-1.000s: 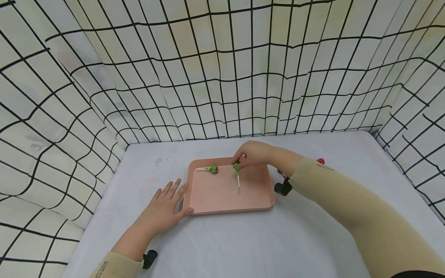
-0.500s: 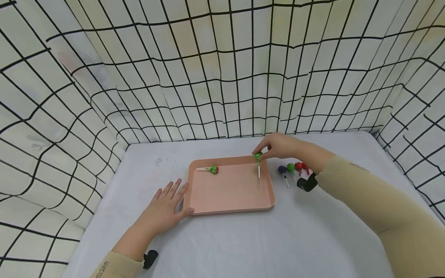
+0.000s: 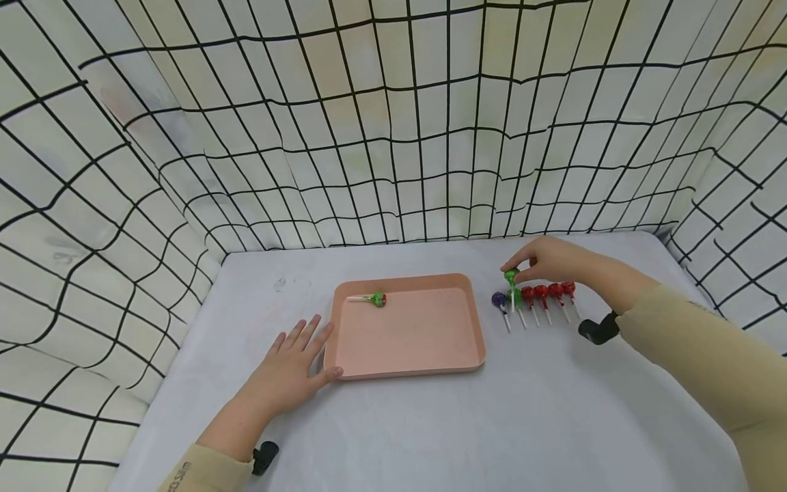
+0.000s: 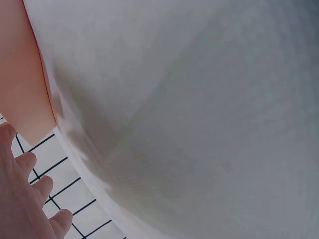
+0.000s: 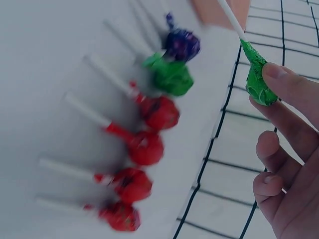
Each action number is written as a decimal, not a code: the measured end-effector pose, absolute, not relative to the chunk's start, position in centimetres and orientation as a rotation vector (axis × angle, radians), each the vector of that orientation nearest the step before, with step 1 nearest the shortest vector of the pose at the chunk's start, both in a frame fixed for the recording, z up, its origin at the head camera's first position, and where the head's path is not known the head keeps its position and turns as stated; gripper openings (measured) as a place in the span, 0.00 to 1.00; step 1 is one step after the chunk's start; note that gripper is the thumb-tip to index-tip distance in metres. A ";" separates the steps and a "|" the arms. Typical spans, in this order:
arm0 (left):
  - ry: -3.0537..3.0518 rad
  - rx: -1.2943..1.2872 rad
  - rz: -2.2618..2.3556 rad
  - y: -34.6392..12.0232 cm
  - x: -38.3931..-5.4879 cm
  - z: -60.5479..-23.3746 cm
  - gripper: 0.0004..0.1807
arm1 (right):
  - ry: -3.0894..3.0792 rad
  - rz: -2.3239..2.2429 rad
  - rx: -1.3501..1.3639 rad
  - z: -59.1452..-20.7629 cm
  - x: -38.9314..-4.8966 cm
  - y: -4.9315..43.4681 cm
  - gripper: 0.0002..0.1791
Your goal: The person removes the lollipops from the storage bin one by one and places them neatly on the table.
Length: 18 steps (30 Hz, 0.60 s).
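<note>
A green-wrapped lollipop (image 5: 259, 82) is pinched at its head between the thumb and fingers of my right hand (image 3: 550, 258), its white stick pointing away from the fingers. It hangs over a row of lollipops to the right of the tray: a purple one (image 5: 182, 45), another green one (image 5: 172, 78) and several red ones (image 5: 145, 148). On the pink tray (image 3: 406, 338) lies one green and red lollipop (image 3: 378, 299), near the far left corner. My left hand (image 3: 292, 369) lies flat with fingers spread, its thumb and index finger at the tray's left edge.
The tray sits on a white-covered table (image 3: 418, 430). White walls with a black grid (image 3: 430, 137) rise behind the table and at both sides. A black wrist camera (image 3: 598, 329) sits at the right wrist, another (image 3: 266, 458) at the left.
My right hand has moved right, from over the tray to above the row of lollipops, still pinching the green lollipop. The row has come into view. My left hand stays in place.
</note>
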<state>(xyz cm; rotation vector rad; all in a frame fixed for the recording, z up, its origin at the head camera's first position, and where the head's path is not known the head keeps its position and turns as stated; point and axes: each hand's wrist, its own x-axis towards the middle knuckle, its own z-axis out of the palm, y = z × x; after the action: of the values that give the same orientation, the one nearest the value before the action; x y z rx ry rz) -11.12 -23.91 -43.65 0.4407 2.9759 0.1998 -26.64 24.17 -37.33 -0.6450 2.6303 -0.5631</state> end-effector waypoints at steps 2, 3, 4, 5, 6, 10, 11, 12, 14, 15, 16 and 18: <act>2.975 0.439 0.197 -23.9 -11.1 -43.6 0.50 | 2.640 -0.555 -0.629 -37.5 -26.5 25.3 0.17; 2.975 0.438 0.196 -23.9 -11.2 -43.6 0.50 | 2.644 -0.549 -0.617 -37.6 -26.4 25.9 0.17; 2.975 0.436 0.196 -23.9 -11.2 -43.6 0.49 | 2.648 -0.539 -0.603 -37.7 -26.4 26.5 0.17; 2.975 0.434 0.198 -23.9 -11.2 -43.6 0.49 | 2.650 -0.537 -0.585 -37.8 -26.3 27.1 0.17; 2.975 0.434 0.198 -23.8 -11.2 -43.6 0.49 | 2.652 -0.537 -0.573 -37.9 -26.3 27.7 0.17; 2.975 0.431 0.200 -23.8 -11.1 -43.5 0.49 | 2.665 -0.530 -0.530 -38.2 -26.0 29.8 0.17; 2.974 0.430 0.201 -23.8 -11.1 -43.5 0.49 | 2.670 -0.528 -0.526 -38.3 -25.9 30.3 0.17; 2.973 0.429 0.200 -23.8 -11.1 -43.5 0.49 | 2.678 -0.522 -0.524 -38.3 -25.8 30.8 0.17; 2.971 0.428 0.201 -23.8 -11.1 -43.5 0.49 | 2.686 -0.508 -0.522 -38.5 -25.7 31.8 0.17; 2.971 0.428 0.200 -23.8 -11.1 -43.5 0.50 | 2.690 -0.503 -0.522 -38.6 -25.7 32.3 0.17; 2.971 0.429 0.200 -23.8 -11.2 -43.5 0.50 | 2.696 -0.497 -0.524 -38.6 -25.6 32.7 0.17; 2.970 0.429 0.196 -23.8 -11.2 -43.6 0.49 | 2.712 -0.478 -0.529 -38.7 -25.6 33.7 0.17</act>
<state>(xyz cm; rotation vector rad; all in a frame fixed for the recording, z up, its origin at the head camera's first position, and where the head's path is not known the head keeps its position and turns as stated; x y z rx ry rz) -11.18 -23.80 -43.57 0.4287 2.9704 0.1959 -25.55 33.68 -38.74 -0.5292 2.7117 -0.4778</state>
